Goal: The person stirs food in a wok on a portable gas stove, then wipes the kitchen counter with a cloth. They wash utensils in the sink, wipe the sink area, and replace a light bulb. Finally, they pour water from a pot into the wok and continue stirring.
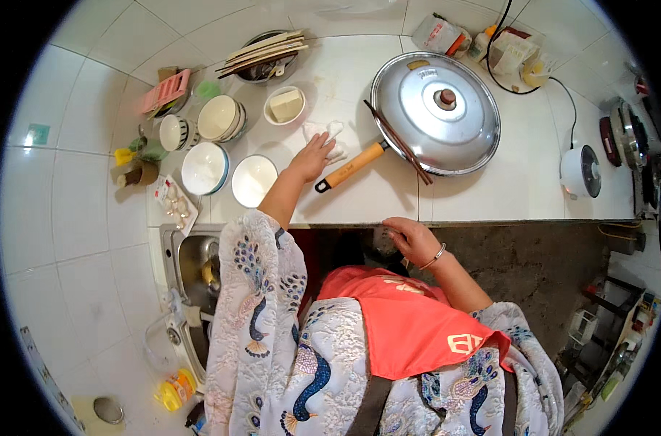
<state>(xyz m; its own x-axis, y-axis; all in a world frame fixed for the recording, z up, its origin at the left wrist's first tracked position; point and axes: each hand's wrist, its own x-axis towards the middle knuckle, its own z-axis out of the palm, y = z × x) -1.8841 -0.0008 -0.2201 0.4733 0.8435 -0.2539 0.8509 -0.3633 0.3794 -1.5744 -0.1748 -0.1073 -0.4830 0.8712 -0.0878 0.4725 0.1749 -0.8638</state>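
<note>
My left hand (311,158) reaches over the white counter (359,206), its fingers closed on a crumpled white cloth (332,132) pressed against the surface. Just right of it lies the wooden handle (354,166) of a wide pan with a domed metal lid (447,131). Two brown chopsticks (399,142) rest across the pan's rim near the handle. At the counter's front edge hangs my right hand (415,241), with loosely bent fingers and nothing seen in it. A bowl with a pale block (285,106) stands behind my left hand, and a white bowl (255,181) beside its forearm.
Several bowls (218,118) stand at the left, before a dark bowl with chopsticks across it (264,58). A pack of mushrooms (175,203) lies near the sink (200,265). At the right sits a small white cooker (580,171) with a cord; bags and bottles line the back.
</note>
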